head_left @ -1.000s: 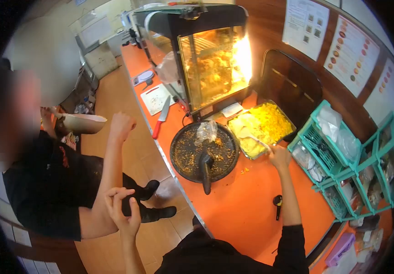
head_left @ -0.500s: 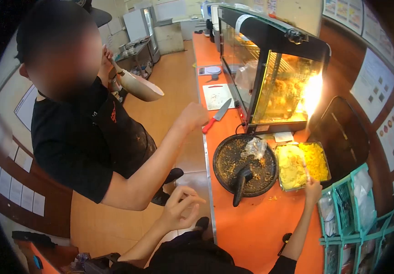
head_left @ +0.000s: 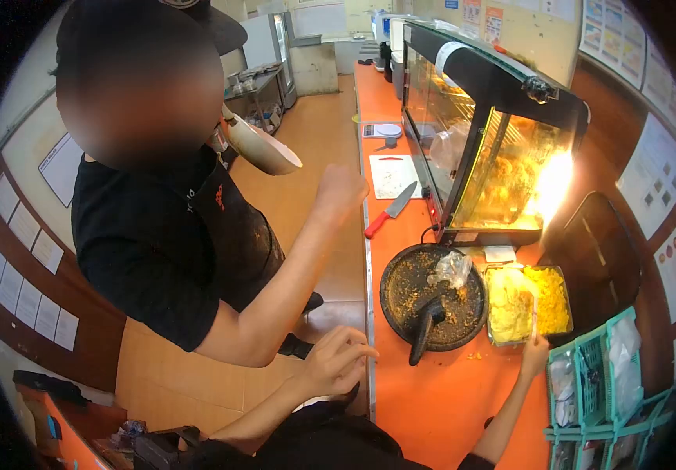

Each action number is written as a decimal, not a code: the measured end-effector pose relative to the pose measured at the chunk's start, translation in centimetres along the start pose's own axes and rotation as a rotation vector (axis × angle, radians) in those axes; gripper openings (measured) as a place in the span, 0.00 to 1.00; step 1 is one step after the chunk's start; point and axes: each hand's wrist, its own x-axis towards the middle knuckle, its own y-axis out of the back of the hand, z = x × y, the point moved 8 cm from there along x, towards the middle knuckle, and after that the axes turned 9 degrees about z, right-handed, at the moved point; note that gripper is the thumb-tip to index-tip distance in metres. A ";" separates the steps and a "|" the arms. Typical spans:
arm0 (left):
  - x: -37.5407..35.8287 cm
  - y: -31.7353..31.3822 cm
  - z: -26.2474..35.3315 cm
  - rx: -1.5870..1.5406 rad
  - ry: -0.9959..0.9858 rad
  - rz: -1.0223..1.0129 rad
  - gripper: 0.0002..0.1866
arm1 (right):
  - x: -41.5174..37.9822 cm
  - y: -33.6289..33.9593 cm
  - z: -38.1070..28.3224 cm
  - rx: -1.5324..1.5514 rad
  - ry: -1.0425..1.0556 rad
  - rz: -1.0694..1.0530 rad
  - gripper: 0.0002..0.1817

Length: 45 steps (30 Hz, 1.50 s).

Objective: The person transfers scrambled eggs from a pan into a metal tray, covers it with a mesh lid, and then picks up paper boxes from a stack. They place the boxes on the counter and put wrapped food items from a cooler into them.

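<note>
Orange counter point(head_left: 440, 403), a glowing cabinet point(head_left: 502, 184) on it, then a dark mortar point(head_left: 402, 283) beside a tray point(head_left: 510, 342) of yellow food point(head_left: 512, 307); the left hand point(head_left: 336, 363) floats by the edge, fingers loosely parted, while the right hand point(head_left: 535, 358) clasps a pale utensil point(head_left: 535, 315) in the food.

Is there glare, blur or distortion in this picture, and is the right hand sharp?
Head view: strong glare whites out the right end of the lit display case; head view: fisheye bending, with black corners; head view: the other person's head is blurred over; head view: the right hand is recognisable, fine detail small.
</note>
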 end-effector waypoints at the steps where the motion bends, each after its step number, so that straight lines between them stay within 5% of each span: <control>1: 0.1 0.1 -0.1 0.017 0.004 -0.001 0.13 | -1.2 0.9 -0.2 0.008 -0.021 0.020 0.14; 4: 0.5 -0.6 -0.6 0.005 -0.029 0.002 0.14 | -5.2 0.5 0.6 -0.174 -0.209 -0.140 0.15; 7: 0.3 -2.0 -0.2 -0.041 -0.070 -0.031 0.14 | -6.3 -2.8 3.7 -0.063 -0.163 -0.033 0.18; 14: -0.2 -2.4 -0.3 -0.082 -0.037 -0.030 0.12 | -6.4 2.8 1.7 -0.019 -0.209 -0.053 0.18; 25: -4.8 -3.4 -2.0 -0.080 0.037 -0.126 0.10 | -7.6 -4.5 8.8 0.066 -0.146 -0.063 0.17; 28: -6.9 -3.5 -2.4 -0.083 0.105 -0.203 0.10 | -9.5 0.1 4.3 0.282 -0.037 0.168 0.17; 31: -8.0 -3.6 -2.4 -0.089 0.154 -0.271 0.09 | -11.0 0.3 2.9 0.002 -0.251 -0.043 0.18; 37: -7.8 -3.7 -2.0 -0.068 0.179 -0.308 0.08 | -12.2 -2.8 4.1 -0.093 -0.310 -0.160 0.17; 45: -9.2 -4.6 -2.6 -0.079 0.139 -0.232 0.09 | -12.4 0.9 2.6 0.153 -0.192 0.047 0.19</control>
